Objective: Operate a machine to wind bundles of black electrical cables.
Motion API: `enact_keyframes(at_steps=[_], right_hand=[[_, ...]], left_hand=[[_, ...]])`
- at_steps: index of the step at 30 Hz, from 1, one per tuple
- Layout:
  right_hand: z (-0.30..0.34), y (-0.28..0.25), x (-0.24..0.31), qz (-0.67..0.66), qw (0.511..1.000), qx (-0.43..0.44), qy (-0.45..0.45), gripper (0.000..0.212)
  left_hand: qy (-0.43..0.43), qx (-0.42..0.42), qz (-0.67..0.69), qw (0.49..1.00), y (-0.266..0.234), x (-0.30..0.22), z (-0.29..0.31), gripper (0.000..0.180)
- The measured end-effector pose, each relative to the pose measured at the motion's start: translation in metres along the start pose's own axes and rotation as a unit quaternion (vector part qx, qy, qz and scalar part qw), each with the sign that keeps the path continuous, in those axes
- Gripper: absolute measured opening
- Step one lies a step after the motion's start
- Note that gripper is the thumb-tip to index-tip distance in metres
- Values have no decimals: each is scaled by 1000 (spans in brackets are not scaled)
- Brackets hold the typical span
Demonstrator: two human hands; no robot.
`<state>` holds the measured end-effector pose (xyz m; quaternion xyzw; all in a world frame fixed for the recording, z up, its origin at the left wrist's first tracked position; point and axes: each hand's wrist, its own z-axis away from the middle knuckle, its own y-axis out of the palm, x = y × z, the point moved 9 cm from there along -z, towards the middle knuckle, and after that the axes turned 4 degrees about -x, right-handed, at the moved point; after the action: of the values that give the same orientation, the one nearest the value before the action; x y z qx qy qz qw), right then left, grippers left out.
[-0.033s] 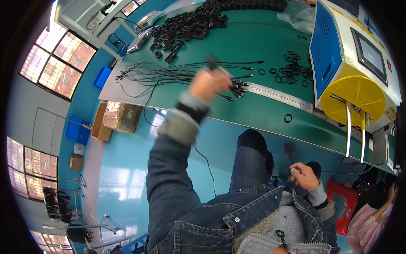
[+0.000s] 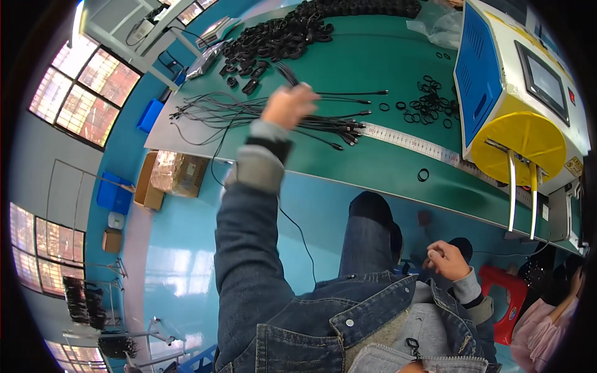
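My left hand (image 2: 289,107) is over the cables on the green table, its fingers stretched toward the right and blurred by motion. Just beyond its knuckles is a blurred dark bundle of cable (image 2: 286,73); it looks apart from the fingers. Below and around that hand, loose black cables (image 2: 217,102) lie spread out, with several plug ends (image 2: 351,130) gathered at the right by the ruler's end. Low over my lap, my right hand (image 2: 448,260) has its fingers curled, with nothing visible in them.
A heap of coiled black cables (image 2: 280,37) lies at the back. Small black rings (image 2: 432,99) are scattered near a blue, white and yellow machine (image 2: 497,81). A steel ruler (image 2: 410,142) runs along the table (image 2: 373,50). A red stool (image 2: 507,298) and another person's pink sleeve (image 2: 541,326) are at the right.
My left hand has moved left and slightly farther away. The dark bundle at its fingers is now beyond the hand, toward the heap. My right hand has hardly moved.
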<state>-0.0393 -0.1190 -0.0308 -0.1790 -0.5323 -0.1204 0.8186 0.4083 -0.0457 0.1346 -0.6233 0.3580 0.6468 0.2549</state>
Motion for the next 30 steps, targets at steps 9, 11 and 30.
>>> enact_keyframes(at_steps=[9,11,30], right_hand=[[10,-26,-16,27,996,-73,37,21],[8,-28,-13,39,996,-67,33,22],[133,-59,169,208,755,-422,-457,34]], left_hand=[[11,79,-653,753,-27,74,-40,32],[-23,26,-649,760,-27,57,-32,26],[445,228,-474,725,265,-58,180,27]])
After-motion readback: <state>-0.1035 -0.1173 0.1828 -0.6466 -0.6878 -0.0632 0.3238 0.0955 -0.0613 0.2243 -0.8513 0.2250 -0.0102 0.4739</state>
